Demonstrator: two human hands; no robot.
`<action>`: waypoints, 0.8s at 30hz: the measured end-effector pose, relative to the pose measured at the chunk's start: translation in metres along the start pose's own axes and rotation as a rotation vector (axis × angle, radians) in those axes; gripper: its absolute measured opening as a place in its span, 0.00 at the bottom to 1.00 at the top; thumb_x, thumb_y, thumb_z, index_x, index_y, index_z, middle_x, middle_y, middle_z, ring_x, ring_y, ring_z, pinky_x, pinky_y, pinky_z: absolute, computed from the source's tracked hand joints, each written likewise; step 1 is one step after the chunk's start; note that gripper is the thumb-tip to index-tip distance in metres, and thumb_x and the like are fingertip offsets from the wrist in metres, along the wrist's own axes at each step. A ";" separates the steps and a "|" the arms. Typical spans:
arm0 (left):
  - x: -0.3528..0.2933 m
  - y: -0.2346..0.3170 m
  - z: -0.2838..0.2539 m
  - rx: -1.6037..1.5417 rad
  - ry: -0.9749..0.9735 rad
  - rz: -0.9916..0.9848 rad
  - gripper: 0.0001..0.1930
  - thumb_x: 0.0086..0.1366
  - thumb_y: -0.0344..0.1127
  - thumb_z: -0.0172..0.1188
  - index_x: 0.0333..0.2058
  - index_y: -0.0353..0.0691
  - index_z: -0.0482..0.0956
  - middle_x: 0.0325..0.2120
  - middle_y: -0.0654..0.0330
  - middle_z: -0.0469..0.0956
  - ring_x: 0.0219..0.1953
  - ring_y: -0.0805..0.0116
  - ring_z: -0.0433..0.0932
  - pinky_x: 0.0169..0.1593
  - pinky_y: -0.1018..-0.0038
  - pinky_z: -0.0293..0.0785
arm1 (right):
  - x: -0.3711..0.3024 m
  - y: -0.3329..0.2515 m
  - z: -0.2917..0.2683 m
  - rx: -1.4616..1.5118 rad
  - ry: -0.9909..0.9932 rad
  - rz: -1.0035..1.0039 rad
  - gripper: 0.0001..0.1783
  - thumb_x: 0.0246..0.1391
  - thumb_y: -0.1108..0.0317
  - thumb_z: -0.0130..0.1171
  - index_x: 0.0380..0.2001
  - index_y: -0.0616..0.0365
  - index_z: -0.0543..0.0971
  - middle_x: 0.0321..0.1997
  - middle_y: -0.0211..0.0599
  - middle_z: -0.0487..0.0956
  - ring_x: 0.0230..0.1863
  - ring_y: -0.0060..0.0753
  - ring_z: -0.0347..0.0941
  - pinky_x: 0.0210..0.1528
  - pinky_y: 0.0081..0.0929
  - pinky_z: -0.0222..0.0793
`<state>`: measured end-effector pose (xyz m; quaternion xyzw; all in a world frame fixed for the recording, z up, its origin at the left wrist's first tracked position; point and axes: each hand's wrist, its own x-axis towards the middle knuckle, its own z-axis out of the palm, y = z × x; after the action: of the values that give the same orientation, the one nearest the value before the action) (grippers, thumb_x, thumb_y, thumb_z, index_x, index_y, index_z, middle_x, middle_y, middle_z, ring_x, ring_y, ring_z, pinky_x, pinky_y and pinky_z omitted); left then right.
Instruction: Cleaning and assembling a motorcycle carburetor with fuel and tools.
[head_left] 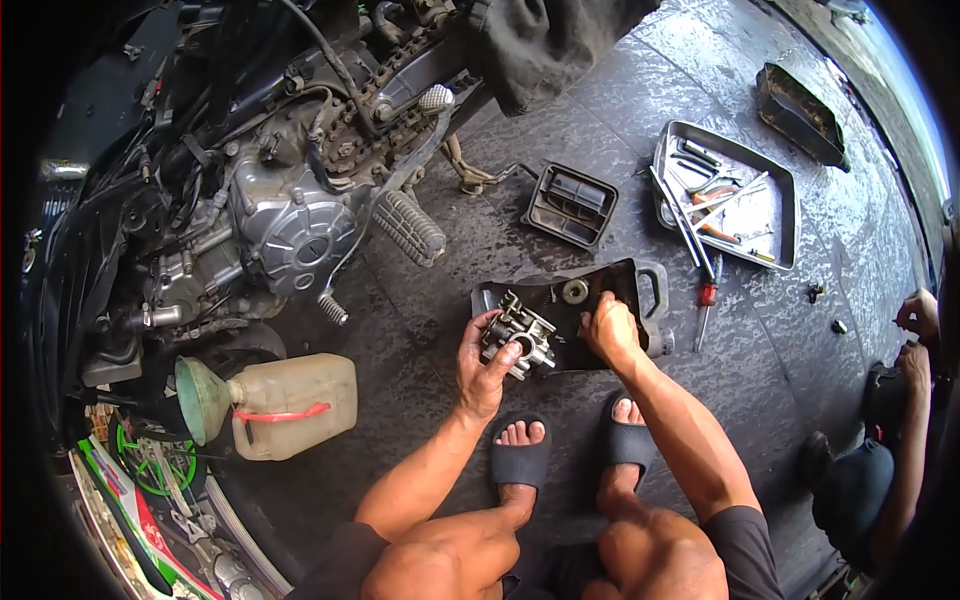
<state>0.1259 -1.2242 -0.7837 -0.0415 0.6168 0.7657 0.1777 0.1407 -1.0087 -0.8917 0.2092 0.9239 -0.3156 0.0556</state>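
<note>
My left hand (pixel 484 362) is closed around a silver metal carburetor (pixel 522 338), thumb on its near side, held above the left part of a pan cut from a dark plastic jug (pixel 625 275). Inside that pan my right hand (pixel 610 330) reaches down with its fingers bent together. Whatever those fingertips pinch is hidden by the hand and too small to make out. A round brass-coloured part (pixel 575 291) lies in the pan, between the two hands.
A motorcycle (pixel 310 235) stands at the left, near a jug with a funnel (pixel 300 400). Beyond the pan are a black airbox cover (pixel 572 205), a tool tray (pixel 780 240), a red screwdriver (pixel 708 295) and a black bin (pixel 800 115). Another person's arm (pixel 912 400) shows at right.
</note>
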 end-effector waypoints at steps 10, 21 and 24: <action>0.000 -0.003 0.005 0.057 -0.007 -0.006 0.30 0.59 0.41 0.70 0.56 0.34 0.70 0.43 0.61 0.77 0.44 0.74 0.75 0.50 0.75 0.73 | 0.019 -0.016 -0.015 0.008 -0.407 0.217 0.26 0.46 0.55 0.71 0.37 0.70 0.82 0.38 0.65 0.82 0.43 0.63 0.81 0.46 0.46 0.79; 0.011 -0.021 -0.005 0.240 0.022 0.035 0.31 0.57 0.40 0.72 0.55 0.35 0.71 0.45 0.58 0.76 0.47 0.70 0.75 0.53 0.71 0.72 | -0.018 -0.029 -0.066 0.160 -0.188 -0.101 0.12 0.49 0.68 0.63 0.37 0.61 0.78 0.34 0.57 0.83 0.38 0.61 0.81 0.41 0.49 0.77; 0.017 -0.027 -0.009 0.437 0.034 0.117 0.31 0.57 0.39 0.72 0.56 0.35 0.70 0.46 0.58 0.75 0.47 0.69 0.75 0.53 0.71 0.73 | -0.022 -0.035 -0.090 0.714 -0.138 0.062 0.11 0.49 0.70 0.65 0.35 0.63 0.79 0.28 0.38 0.83 0.30 0.28 0.78 0.36 0.27 0.73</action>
<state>0.1174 -1.2248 -0.8157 0.0209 0.7722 0.6221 0.1274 0.1480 -0.9869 -0.7954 0.2215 0.7429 -0.6297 0.0509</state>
